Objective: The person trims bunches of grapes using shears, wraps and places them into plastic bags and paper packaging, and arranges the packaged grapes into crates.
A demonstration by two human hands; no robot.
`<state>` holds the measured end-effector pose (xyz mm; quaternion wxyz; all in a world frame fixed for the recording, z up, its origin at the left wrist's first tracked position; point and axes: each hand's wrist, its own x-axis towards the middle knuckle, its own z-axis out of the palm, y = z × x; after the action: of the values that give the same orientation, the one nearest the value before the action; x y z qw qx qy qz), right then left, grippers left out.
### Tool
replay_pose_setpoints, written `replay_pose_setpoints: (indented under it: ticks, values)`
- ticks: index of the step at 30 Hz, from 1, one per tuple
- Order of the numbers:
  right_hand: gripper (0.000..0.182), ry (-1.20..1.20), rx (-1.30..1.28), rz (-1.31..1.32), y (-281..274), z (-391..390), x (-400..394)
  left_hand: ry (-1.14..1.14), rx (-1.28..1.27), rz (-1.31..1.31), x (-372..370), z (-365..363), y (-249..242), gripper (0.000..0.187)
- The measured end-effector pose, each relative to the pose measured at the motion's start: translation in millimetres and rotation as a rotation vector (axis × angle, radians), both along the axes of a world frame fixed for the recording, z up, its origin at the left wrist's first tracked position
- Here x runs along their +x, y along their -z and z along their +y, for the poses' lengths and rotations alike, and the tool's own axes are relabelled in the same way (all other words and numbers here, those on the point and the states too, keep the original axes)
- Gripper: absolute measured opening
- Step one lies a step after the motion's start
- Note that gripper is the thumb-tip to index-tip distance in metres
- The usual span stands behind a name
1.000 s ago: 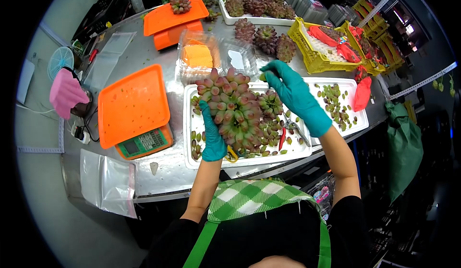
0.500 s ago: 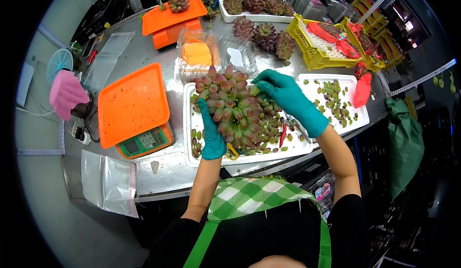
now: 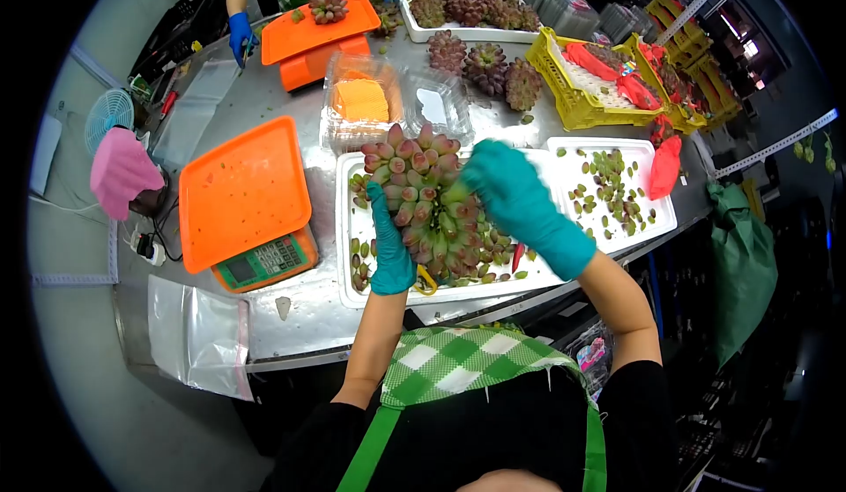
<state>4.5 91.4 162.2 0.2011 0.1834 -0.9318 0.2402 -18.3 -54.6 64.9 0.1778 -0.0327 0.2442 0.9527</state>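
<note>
A large pink-and-green succulent (image 3: 421, 175) is held up over a white foam tray (image 3: 350, 291). My left hand (image 3: 392, 250), in a teal glove, is closed round its left side, supporting it. At the plant's upper right, my right hand (image 3: 520, 201), gloved the same, has its fingertips pinched at a pale green leaf (image 3: 456, 194); motion smears these fingers. Loose leaves (image 3: 487, 273) lie in the tray beneath. A red-handled tool (image 3: 518, 256) and a yellow handle (image 3: 426, 281) show there too, partly hidden by the plant and hands.
Orange scales (image 3: 247, 192) stand at left, with a plastic bag (image 3: 198, 333) near the table edge. Clear plastic boxes (image 3: 361, 96) sit beyond the tray. A second white tray (image 3: 656, 214) of leaves is right, near yellow crates (image 3: 564, 109). Across the table, a co-worker's blue-gloved hand (image 3: 241, 38) shows.
My right hand has moved slightly down and inward, turning against the succulent. The plant has shifted a little. Across the table, the co-worker's hand with a tool has moved left, away from the scale.
</note>
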Motion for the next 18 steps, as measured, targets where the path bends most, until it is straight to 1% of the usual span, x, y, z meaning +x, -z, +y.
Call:
replay_pose_setpoints:
  ticks: [1,2,4,6,7,8,9,10,13,16,18]
  values:
    - [0.010,0.077,-0.001,0.070,-10.6,7.3,3.5,-0.003,-0.032,0.028,0.6,-2.0,0.5,0.063]
    - [0.014,0.177,0.122,-0.041,-11.8,22.5,4.6,-0.017,-0.042,0.028,-0.3,-3.7,0.8,0.064]
    - [0.027,0.415,0.321,-0.140,-11.5,28.1,13.7,-0.038,-0.057,0.028,-2.0,-4.0,0.0,0.064]
    - [0.042,0.278,0.180,-0.053,-6.7,14.9,18.4,-0.024,-0.012,0.030,-4.1,0.1,-2.2,0.064]
    - [0.041,0.226,0.224,-0.142,-9.1,2.7,19.5,-0.011,0.015,0.031,-4.7,1.7,-2.5,0.064]
    - [0.037,0.147,0.255,-0.214,-9.0,-8.2,19.5,0.002,0.037,0.031,-4.1,1.7,-2.4,0.064]
    - [0.033,0.097,0.355,-0.124,2.4,-11.9,15.9,0.005,0.008,0.054,-1.0,1.3,-9.2,0.065]
    - [0.028,0.047,0.454,-0.035,14.7,-11.9,12.9,0.005,-0.015,0.042,-1.4,1.0,-5.0,0.065]
    - [0.013,-0.097,0.429,-0.050,17.9,-1.7,3.0,0.013,-0.060,0.015,-2.0,0.9,4.6,0.067]
    - [0.013,-0.063,-0.261,-0.200,33.7,0.6,3.5,0.033,0.012,0.007,0.4,2.5,1.3,0.067]
    - [0.017,0.130,-0.712,-0.459,22.6,8.2,7.1,0.022,-0.008,0.015,2.1,1.8,-6.4,0.066]
